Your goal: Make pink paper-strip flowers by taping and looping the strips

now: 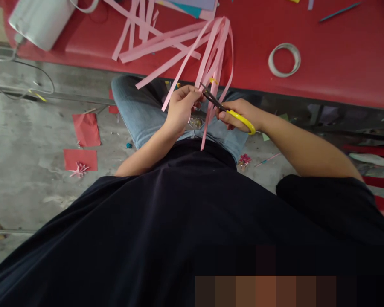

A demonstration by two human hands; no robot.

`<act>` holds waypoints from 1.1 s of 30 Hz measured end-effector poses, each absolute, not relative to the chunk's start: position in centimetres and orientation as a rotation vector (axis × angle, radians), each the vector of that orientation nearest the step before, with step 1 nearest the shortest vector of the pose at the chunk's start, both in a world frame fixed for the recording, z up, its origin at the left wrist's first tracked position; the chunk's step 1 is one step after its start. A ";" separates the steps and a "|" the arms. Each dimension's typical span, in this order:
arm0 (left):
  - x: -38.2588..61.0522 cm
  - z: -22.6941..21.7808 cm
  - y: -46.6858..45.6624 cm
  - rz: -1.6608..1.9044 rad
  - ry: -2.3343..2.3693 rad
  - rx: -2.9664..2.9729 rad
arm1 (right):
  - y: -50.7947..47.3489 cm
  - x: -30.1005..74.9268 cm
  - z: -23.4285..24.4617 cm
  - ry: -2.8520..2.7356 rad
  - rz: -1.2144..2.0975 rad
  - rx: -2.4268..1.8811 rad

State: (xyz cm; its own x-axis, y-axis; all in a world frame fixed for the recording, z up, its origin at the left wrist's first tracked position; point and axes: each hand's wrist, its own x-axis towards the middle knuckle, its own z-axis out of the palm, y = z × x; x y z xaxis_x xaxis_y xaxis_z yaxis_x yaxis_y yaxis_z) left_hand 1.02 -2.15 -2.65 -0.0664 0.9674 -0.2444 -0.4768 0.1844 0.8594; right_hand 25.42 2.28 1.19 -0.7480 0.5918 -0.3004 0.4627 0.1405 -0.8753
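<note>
My left hand [181, 109] is closed in a pinch on a pink paper strip [203, 68], close above my lap. In my right hand [241, 111] is a pair of scissors with yellow handles [242, 121] and dark blades [213, 99]. The blades point left, and their tips lie right beside my left fingertips and the strip. More pink strips drape over the table edge, hanging around and behind the scissors. A small yellow piece [213, 80] sits among them. Whether the blades are touching paper is hard to make out.
On the red table [256, 25] lie loose pink strips [160, 47], a roll of tape [284, 60], a thin blue stick [339, 12] and a white device with a cable [41, 21]. Red paper sheets [86, 129] and scraps litter the grey floor [28, 140].
</note>
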 end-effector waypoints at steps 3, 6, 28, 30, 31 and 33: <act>1.0 -1.8 -2.3 1.296 1.093 0.728 | 2.6 25.2 1.1 -2.334 1.640 -1.021; 1.2 -1.3 -2.4 1.275 1.174 0.785 | 2.8 25.3 1.1 -2.340 1.590 -1.001; 1.4 -1.3 -2.4 1.297 1.151 0.844 | 3.2 24.1 2.1 -2.402 1.479 -0.901; 1.4 -1.2 -2.4 1.288 1.167 0.838 | 3.3 24.1 2.0 -2.402 1.472 -0.909; 1.4 -1.1 -2.4 1.288 1.171 0.828 | 3.3 24.1 2.0 -2.396 1.481 -0.922; 1.4 -1.0 -2.4 1.292 1.180 0.808 | 3.3 24.1 1.8 -2.375 1.507 -0.955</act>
State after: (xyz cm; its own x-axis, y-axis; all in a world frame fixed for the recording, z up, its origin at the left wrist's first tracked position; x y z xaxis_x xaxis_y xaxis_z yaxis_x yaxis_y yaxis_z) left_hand 1.38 -2.44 -1.04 -0.1121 0.9745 -0.1945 -0.2819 0.1565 0.9466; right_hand 24.11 3.30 1.81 -0.7801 0.5968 -0.1877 0.4238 0.2834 -0.8603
